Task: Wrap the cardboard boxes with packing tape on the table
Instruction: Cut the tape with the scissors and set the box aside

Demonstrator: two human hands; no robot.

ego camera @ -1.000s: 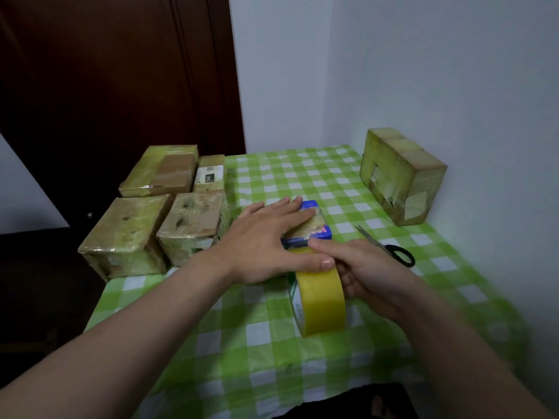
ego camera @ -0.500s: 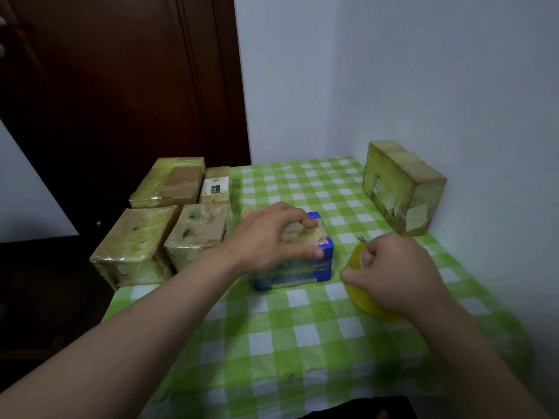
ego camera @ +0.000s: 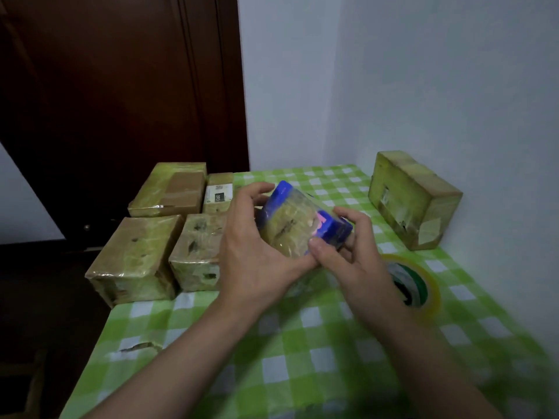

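taped brown boxes (ego camera: 169, 189) (ego camera: 219, 192) (ego camera: 136, 255) (ego camera: 196, 252) (ego camera: 414, 198): 5 | blue box (ego camera: 302, 225): 1 | tape roll (ego camera: 431, 287): 1

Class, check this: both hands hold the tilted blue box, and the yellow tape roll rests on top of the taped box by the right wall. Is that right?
No. The head view shows the tape roll lying flat on the checked tablecloth beside the right wrist, not on the box by the wall. The rest stands: the left hand and right hand both hold the tilted blue box.
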